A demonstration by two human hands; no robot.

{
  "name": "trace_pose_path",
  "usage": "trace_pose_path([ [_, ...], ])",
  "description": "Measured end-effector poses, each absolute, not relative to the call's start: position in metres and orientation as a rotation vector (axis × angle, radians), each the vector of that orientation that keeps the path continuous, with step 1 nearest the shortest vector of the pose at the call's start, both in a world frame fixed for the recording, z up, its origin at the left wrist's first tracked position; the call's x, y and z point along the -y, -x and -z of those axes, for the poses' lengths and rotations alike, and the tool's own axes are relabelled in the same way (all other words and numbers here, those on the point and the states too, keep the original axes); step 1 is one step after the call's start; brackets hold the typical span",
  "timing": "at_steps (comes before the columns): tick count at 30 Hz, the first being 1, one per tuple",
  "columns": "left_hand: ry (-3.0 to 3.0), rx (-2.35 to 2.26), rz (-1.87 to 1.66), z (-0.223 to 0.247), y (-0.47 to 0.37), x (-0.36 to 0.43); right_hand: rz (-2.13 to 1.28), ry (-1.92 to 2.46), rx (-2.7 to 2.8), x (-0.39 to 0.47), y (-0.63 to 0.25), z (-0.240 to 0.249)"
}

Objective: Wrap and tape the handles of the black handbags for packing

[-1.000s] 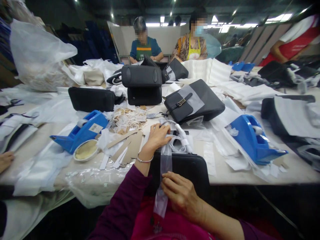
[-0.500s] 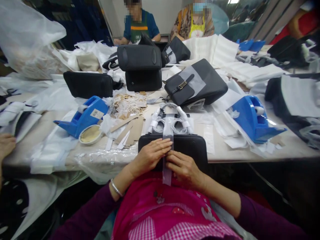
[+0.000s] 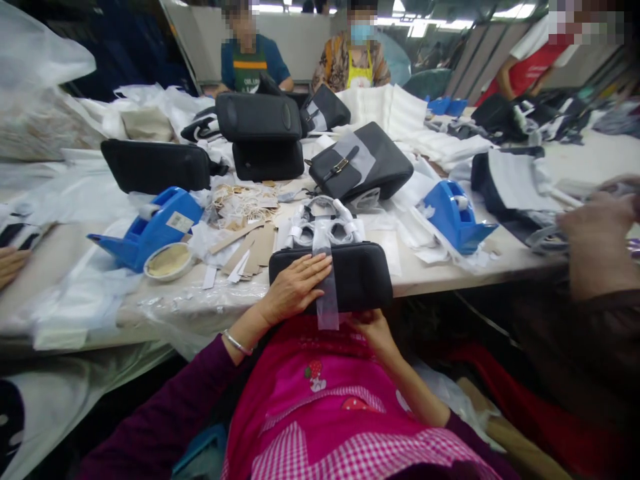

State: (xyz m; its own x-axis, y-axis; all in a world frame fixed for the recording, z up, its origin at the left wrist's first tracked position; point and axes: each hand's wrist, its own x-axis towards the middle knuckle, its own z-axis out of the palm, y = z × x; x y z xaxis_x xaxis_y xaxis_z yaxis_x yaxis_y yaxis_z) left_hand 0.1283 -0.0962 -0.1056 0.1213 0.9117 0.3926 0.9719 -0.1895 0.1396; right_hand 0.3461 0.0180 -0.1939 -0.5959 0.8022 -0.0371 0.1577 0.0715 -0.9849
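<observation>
A black bag (image 3: 363,270) rests at the table's front edge, tipped toward me, its handles (image 3: 333,223) in white wrapping behind it. Down its middle runs a clear plastic strip (image 3: 327,307), its lower end hanging loose over my pink apron. My left hand (image 3: 297,283) lies flat on the bag, fingers stretched across to the strip. At the bag's lower edge, right of the strip's end, is my right hand (image 3: 377,333) with curled fingers. The bag's edge and shadow partly hide those fingertips, and what they grip cannot be made out.
Blue tape dispensers (image 3: 150,230) (image 3: 455,217) stand on both sides. Near the left one are a round dish (image 3: 167,261), cardboard strips (image 3: 253,250) and tangled cords (image 3: 245,203). A buckled black bag (image 3: 363,163) lies behind. A co-worker's blurred hand (image 3: 595,223) is at right.
My right hand has left the strip and moved down and right to the bag's lower edge. My left hand stays on the bag. The view has shifted right; a co-worker's arm appears there.
</observation>
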Motion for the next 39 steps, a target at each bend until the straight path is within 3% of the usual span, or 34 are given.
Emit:
trace_pose_path([
  [5,2.224,1.883,0.564,0.104,-0.131,0.098,-1.9,0.954,1.564,-0.012,-0.328,0.189],
  [23,2.046,1.934,0.368,0.104,-0.136,0.093,-1.832,1.042,1.823,0.047,-0.359,0.189],
  [29,1.99,1.933,0.293,0.104,-0.138,0.092,-1.541,0.832,1.962,0.061,-0.371,0.182],
  [39,2.045,1.901,0.408,0.109,-0.14,0.095,-0.571,0.113,2.463,0.055,-0.389,0.162],
])
